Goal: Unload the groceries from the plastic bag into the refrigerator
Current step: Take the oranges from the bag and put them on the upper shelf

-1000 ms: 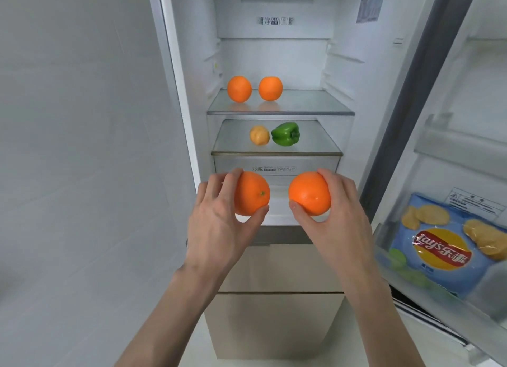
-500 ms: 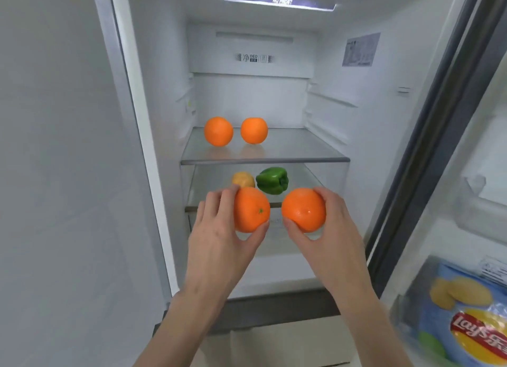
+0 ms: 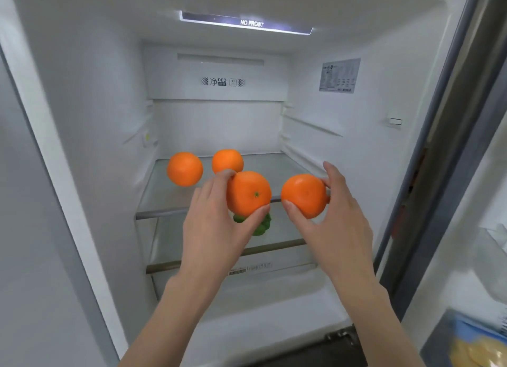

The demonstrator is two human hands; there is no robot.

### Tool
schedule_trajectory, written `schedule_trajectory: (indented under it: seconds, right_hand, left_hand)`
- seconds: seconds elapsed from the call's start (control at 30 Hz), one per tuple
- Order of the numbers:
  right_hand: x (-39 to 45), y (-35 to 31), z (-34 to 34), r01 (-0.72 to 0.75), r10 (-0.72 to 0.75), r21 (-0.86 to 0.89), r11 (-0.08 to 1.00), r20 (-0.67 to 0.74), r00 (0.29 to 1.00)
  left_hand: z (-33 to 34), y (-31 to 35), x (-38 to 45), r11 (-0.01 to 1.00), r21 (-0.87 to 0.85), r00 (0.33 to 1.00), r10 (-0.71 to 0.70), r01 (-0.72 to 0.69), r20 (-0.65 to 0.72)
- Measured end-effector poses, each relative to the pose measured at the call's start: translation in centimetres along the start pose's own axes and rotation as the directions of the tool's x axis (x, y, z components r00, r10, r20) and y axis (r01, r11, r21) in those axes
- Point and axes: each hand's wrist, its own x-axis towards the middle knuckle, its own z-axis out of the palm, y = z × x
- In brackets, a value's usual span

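Holding one orange [image 3: 249, 193] pinched in the left hand [image 3: 216, 229] and another orange [image 3: 304, 196] in the right hand [image 3: 338, 221], the person had both at the front edge of the upper glass shelf [image 3: 274, 166]. A good placement probably meant setting each down gently in the bare area right of the two shelved oranges [image 3: 185, 169], releasing only once it sat still.

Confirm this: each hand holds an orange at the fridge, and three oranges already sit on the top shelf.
Not quite. The head view shows two oranges on the top shelf, one left of the other, not three. The left hand and right hand do each hold an orange.
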Motion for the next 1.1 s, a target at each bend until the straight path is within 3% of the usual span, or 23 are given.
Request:
schedule_trajectory:
  seconds: [0.13, 0.4, 0.73, 1.1]
  right_hand:
    - [3.4, 1.6, 1.2, 0.006, -0.006, 0.015, 1.0, -0.011, 1.0]
    - [8.7, 3.8, 4.2, 0.017, -0.014, 0.089, 0.996, -0.032, 0.999]
    - [12.9, 4.3, 7.6, -0.003, 0.002, -0.208, 0.978, -0.006, 1.0]
    - [14.1, 4.7, 9.4, -0.022, 0.034, -0.198, 0.98, 0.059, 0.998]
  left_hand:
    - [2.0, -0.1, 2.7, 1.0, -0.025, 1.0, 0.008, -0.008, 0.02]
    - [5.5, -0.7, 7.6, 0.991, 0.084, 0.991, 0.098, -0.105, 0.086]
    - [8.9, -2.7, 13.1, 0.887, 0.393, 0.969, 0.208, -0.243, 0.132]
    - [11.2, -3.5, 14.1, 0.827, 0.498, 0.962, 0.177, -0.26, 0.209]
